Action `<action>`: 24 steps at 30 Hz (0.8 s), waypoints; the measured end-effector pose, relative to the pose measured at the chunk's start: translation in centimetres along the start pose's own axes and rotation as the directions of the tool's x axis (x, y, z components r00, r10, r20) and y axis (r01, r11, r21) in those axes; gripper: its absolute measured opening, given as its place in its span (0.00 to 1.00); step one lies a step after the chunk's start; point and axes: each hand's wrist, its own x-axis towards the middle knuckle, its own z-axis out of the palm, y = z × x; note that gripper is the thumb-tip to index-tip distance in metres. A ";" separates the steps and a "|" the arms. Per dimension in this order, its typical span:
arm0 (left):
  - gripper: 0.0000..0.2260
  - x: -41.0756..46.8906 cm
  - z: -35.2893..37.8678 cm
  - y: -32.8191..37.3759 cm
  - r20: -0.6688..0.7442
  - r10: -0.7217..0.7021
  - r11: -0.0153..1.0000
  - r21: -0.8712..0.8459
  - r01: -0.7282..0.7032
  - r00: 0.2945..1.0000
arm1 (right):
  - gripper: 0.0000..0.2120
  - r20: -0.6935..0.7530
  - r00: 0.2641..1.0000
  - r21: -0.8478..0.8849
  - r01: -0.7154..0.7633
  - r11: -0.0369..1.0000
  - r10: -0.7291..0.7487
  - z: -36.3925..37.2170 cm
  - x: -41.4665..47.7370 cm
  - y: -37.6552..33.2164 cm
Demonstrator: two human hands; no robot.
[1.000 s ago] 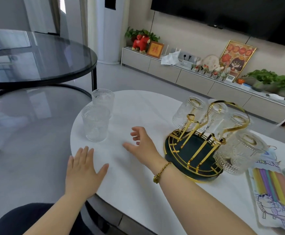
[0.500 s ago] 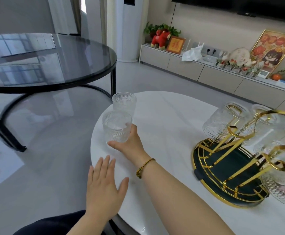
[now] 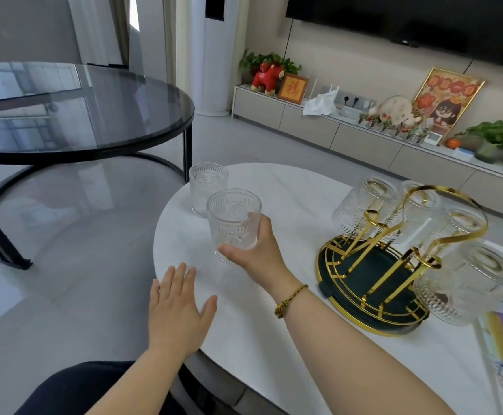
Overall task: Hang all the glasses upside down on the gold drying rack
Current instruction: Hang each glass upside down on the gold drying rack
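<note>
Glasses are our concern, and they sit across the white marble table (image 3: 274, 339): four already hang mouth-down on the gold drying rack (image 3: 394, 259) at our right, one of them, the nearest hung glass (image 3: 466, 286), low at its edge. Our left hand (image 3: 178, 313) lies flat and spread on the table edge, holding nothing. Our right hand (image 3: 256, 253) is wrapped around the lower wall of an upright embossed glass (image 3: 233, 223), thumb under its base; a second upright glass (image 3: 208, 190) waits just behind. We judge these tumblers rigid, brittle and fairly weighty; the ribbed wall gives purchase, so gripping low on the side suits the coming turn-over.
</note>
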 end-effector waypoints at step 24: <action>0.22 -3.4 0.6 6.9 0.142 0.171 0.977 0.106 -0.187 0.975 | 0.42 -0.119 0.992 -0.917 -0.091 0.388 -0.049 -21.3 -15.3 -16.7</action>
